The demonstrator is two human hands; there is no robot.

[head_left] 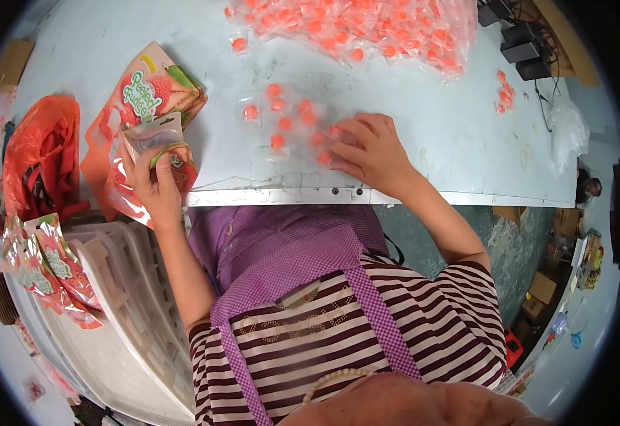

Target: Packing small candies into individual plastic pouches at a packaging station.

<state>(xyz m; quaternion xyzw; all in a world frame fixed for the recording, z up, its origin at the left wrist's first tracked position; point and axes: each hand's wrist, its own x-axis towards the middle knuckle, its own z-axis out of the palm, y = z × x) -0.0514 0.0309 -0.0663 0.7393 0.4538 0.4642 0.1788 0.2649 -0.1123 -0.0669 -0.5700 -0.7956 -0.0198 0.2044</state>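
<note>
My left hand [158, 186] grips a red printed pouch [155, 135] at the table's front edge. The pouch's clear top gapes a little, and my thumb presses on its front. Behind it lies a stack of the same pouches [122, 99]. My right hand [372, 153] is bent over a loose group of small clear-wrapped orange-red pieces [285, 123], with its fingers apart and their tips touching the nearest ones. What lies under those fingers is partly hidden.
A large heap of wrapped pieces [366, 28] covers the far middle of the table [423, 106]. More pieces [504, 94] and black power adapters [521, 46] sit at right. Left of me stand pale plastic trays [122, 284], filled pouches [54, 270] and an orange bag [44, 156].
</note>
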